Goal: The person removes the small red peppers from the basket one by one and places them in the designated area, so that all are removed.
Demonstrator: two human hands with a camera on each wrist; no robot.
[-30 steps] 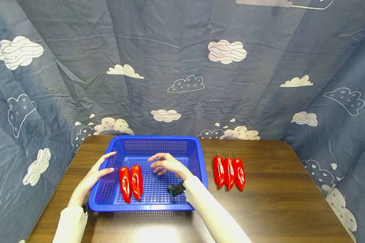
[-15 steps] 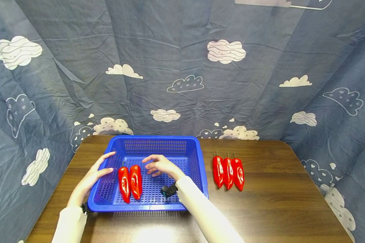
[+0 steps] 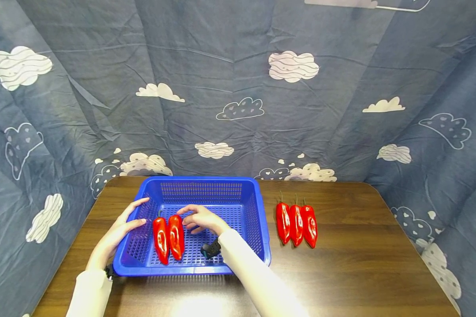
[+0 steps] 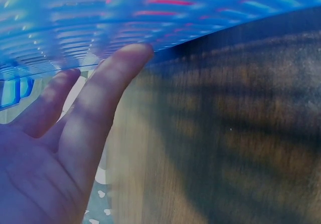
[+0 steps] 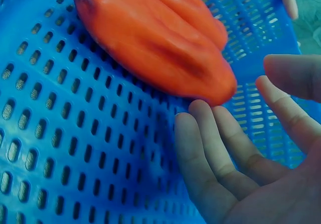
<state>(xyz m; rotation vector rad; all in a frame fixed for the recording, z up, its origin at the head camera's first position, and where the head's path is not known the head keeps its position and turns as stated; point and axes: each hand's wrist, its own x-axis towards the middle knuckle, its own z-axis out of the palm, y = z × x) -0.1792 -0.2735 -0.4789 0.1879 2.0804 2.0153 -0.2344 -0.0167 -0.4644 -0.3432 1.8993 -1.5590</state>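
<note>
Two long red peppers lie side by side in the left part of a blue slotted plastic basket (image 3: 200,179): a left pepper (image 3: 160,240) and a right pepper (image 3: 176,237). My left hand (image 3: 120,231) rests along the basket's left side, its fingers stretched at the rim. From the left wrist, the fingers (image 4: 108,83) lie straight along the slotted wall. Inside the basket, my right hand (image 3: 201,218) reaches over the right pepper's stem end, holding nothing. In the right wrist view its relaxed, spread fingers (image 5: 205,138) come right up to that pepper (image 5: 155,43).
Several more peppers are laid out beyond the basket: three red peppers (image 3: 296,224) in a row on the wooden table (image 3: 353,264), stems pointing away. A grey-blue curtain (image 3: 238,145) with cloud prints hangs behind and around the table.
My right hand has moved left inside the basket, up to the right pepper. The left hand keeps its place at the basket's side, and the peppers lie as before.
</note>
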